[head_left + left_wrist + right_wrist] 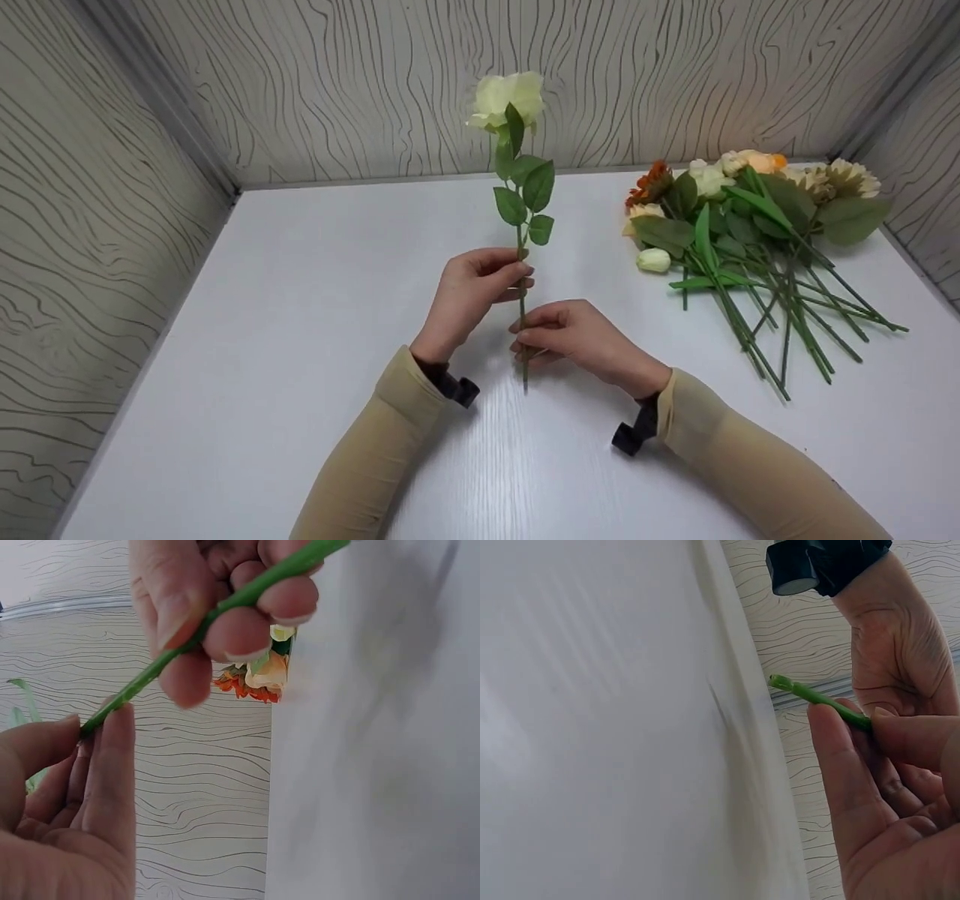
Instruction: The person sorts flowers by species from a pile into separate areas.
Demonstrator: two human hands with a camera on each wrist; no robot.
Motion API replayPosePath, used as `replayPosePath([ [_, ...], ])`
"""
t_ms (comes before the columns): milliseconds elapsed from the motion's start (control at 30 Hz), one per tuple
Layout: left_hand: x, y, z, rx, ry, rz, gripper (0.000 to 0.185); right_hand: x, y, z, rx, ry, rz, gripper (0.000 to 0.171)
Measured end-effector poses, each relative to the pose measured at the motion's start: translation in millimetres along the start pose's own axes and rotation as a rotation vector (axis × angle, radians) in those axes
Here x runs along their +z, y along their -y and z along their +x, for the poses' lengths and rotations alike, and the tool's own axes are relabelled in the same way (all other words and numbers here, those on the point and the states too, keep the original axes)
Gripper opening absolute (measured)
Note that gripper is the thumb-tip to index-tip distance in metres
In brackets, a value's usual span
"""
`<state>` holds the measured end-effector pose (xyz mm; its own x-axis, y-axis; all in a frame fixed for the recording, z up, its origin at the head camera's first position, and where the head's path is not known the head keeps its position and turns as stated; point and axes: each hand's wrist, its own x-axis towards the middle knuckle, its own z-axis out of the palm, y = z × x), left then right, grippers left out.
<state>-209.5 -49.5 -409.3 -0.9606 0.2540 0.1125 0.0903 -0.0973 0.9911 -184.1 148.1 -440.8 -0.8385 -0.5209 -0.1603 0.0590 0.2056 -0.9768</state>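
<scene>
A pale cream rose (510, 97) with green leaves stands nearly upright over the table, bloom at the top. My left hand (478, 285) pinches its stem just below the leaves, between thumb and fingers. Lower down, my right hand (581, 339) pinches the same stem near its cut end. The wrist views show both grips closely: in the left one, thumb and fingertips of each hand meet on the green stem (142, 679); in the right one, the stem's end (781, 682) pokes out past the right fingertips.
On the right of the white table (300, 300) lies a pile of flowers with long green stems (787, 315), orange, cream and peach blooms toward the back. A white tulip bud (653, 260) sits at the pile's left edge. Patterned wall panels (360, 90) enclose the back and sides.
</scene>
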Motion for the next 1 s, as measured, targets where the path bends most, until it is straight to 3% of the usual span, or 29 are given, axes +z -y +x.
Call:
replayPosePath([
  [167,-9.8,-2.6,-0.4,0.009,-0.019,0.041,0.024,-0.7,3.6,1.5,-0.004,0.0,0.009,0.04],
  [267,-33.3,-7.5,-0.6,-0.026,-0.058,0.128,0.025,-4.3,6.4,2.3,-0.013,-0.009,0.021,0.047],
  [333,-60.0,-10.0,0.2,-0.064,-0.091,0.22,0.026,-8.5,8.9,1.8,-0.019,-0.027,0.029,0.049],
  [467,-130.2,-9.8,0.5,-0.172,-0.171,0.504,0.03,-18.2,13.8,-0.7,-0.036,-0.074,0.032,0.045],
  [600,-196.9,-6.8,-9.5,-0.274,-0.23,0.772,0.033,-24.1,16.5,-2.6,-0.044,-0.092,0.038,0.04],
  [733,-242.6,-4.7,-22.5,-0.323,-0.291,0.927,0.031,-25.8,15.9,-3.3,-0.047,-0.075,0.025,0.039],
  [867,-264.0,-3.4,-28.3,-0.367,-0.338,0.983,0.029,-26.5,15.0,-4.3,-0.057,-0.064,0.015,0.039],
  [1000,-270.4,-2.0,-28.0,-0.376,-0.362,1.059,0.023,-27.0,15.6,-4.9,-0.06,-0.075,0.03,0.039],
])
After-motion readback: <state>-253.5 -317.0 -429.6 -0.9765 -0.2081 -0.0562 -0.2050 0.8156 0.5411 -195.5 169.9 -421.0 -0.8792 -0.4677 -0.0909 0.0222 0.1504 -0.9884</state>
